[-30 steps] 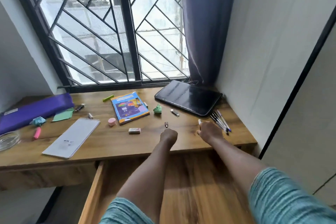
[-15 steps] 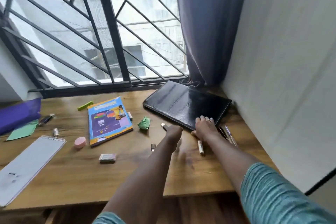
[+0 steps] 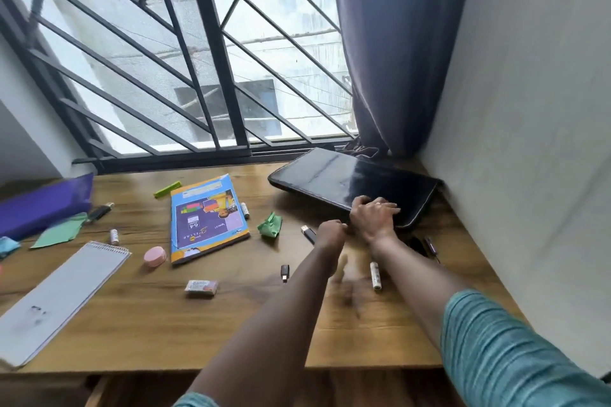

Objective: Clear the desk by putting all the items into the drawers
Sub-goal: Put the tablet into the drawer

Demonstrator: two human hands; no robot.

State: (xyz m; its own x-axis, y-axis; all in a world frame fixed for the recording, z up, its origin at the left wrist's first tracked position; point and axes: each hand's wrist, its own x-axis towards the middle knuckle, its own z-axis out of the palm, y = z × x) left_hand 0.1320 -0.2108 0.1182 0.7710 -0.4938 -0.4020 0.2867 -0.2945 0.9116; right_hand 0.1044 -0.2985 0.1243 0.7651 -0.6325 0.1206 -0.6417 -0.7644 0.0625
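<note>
A black zip folder lies at the desk's back right corner, its near edge raised off the wood. My right hand grips that near edge, fingers over the top. My left hand reaches under the same edge beside it; its fingers are hidden. Scattered on the wooden desk are a blue notebook, a white spiral notepad, a crumpled green paper, a pink round eraser, a wrapped eraser, two USB sticks and a white marker.
A purple pouch, green paper and a black stick sit at the left. Pens lie right of my right wrist. A wall bounds the right side, a barred window and curtain the back. An open drawer shows below the desk edge.
Both hands moved from the desk's front edge back to the black folder. The right hand took its near edge and lifted it. The view shifted closer and left.
</note>
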